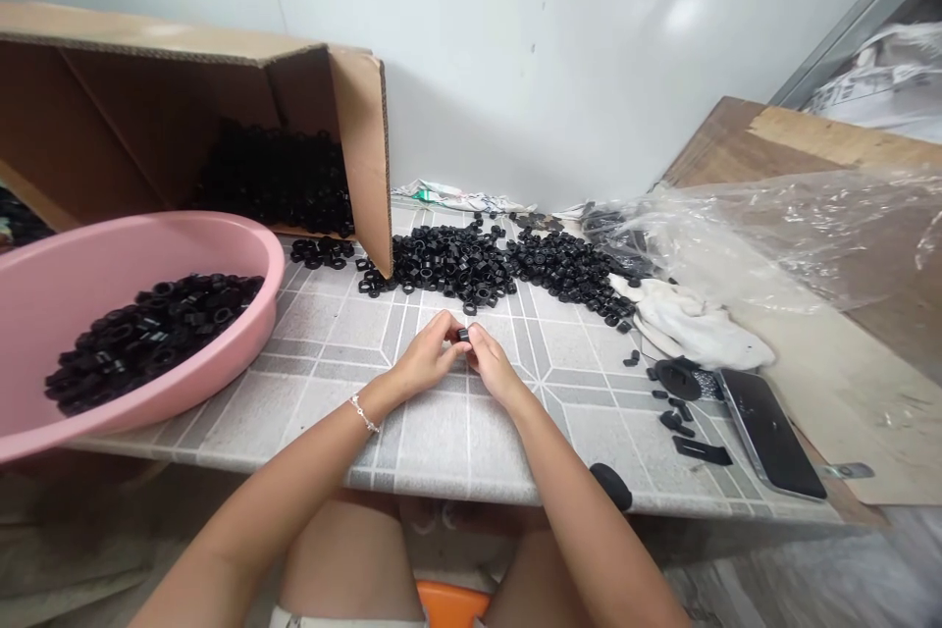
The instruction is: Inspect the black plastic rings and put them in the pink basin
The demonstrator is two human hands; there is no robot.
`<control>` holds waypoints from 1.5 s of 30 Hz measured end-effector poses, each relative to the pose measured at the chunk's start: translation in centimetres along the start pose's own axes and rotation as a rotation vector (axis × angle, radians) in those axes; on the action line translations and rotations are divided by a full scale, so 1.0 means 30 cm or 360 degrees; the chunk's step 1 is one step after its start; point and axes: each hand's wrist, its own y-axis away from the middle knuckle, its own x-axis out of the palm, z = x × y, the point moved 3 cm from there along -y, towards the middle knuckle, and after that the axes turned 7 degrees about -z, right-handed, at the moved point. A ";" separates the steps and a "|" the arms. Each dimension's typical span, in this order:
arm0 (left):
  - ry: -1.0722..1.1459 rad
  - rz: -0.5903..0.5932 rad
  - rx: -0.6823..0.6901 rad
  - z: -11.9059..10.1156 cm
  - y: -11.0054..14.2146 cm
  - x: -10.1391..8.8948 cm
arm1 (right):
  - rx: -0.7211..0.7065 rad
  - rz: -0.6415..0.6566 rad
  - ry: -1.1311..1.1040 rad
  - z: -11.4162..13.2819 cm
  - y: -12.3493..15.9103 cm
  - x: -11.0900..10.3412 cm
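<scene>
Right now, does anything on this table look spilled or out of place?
Possibly: the cardboard box appears tipped sideways, with black rings loose on the table by its opening, resembling a spill, though perhaps deliberate.

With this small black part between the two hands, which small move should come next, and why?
Perhaps turn the small black part slightly: the left hand and right hand hold it between them and cover some of it, so a turn might show its hidden side.
</scene>
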 end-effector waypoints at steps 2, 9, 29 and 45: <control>0.0110 -0.0030 -0.0035 -0.021 -0.011 -0.014 | 0.0064 0.0077 -0.0135 0.007 -0.007 -0.003; 0.1509 -0.0643 -0.0023 -0.120 -0.063 -0.312 | 0.0096 0.0067 -0.0215 -0.009 -0.038 -0.043; -0.0256 -0.0343 -0.0064 0.081 -0.088 -0.128 | -0.0103 -0.0503 0.0226 -0.019 -0.037 -0.099; -0.1606 0.0289 0.0492 0.092 -0.028 0.057 | -0.0402 -0.1056 0.0964 -0.060 -0.148 -0.233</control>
